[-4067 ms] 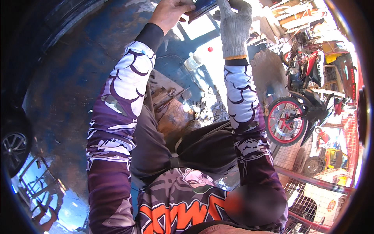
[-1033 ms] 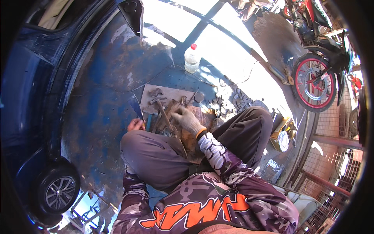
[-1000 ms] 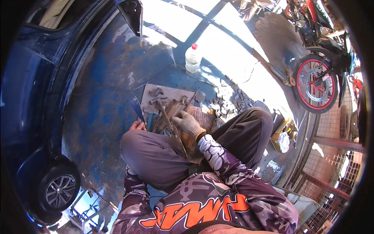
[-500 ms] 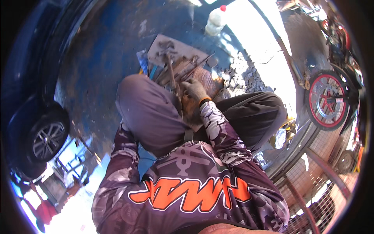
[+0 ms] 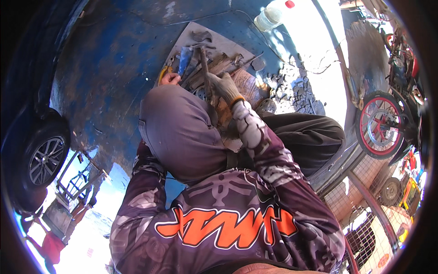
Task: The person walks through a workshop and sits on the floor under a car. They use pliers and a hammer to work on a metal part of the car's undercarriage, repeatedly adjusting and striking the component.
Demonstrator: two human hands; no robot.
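Note:
My right hand (image 5: 222,86), in a greyish knit glove with an orange cuff, is closed around the handle of a hammer (image 5: 204,61). The hammer's head points away from me over a pale board (image 5: 223,45). My bare left hand (image 5: 171,79) shows beyond my left knee, its fingers drawn together at the lower end of a flat blue piece (image 5: 185,59). Next to that hand are yellow-handled pliers (image 5: 165,72). Between my legs stands a brownish block (image 5: 224,114), partly covered by my right arm. Dark curved pieces (image 5: 202,35) and thin strips lie on the board.
Dark broken flakes (image 5: 296,91) lie heaped right of the board. A clear jug with a red cap (image 5: 268,20) stands at the back. A dark vehicle's wheel (image 5: 52,162) is at left, a red-rimmed motorcycle wheel (image 5: 382,125) at right, above a mesh fence (image 5: 365,201).
My left hand has come into view beyond the knee, and the blue piece has shifted right over the board. My right hand keeps its hold on the hammer. The whole view has shifted slightly.

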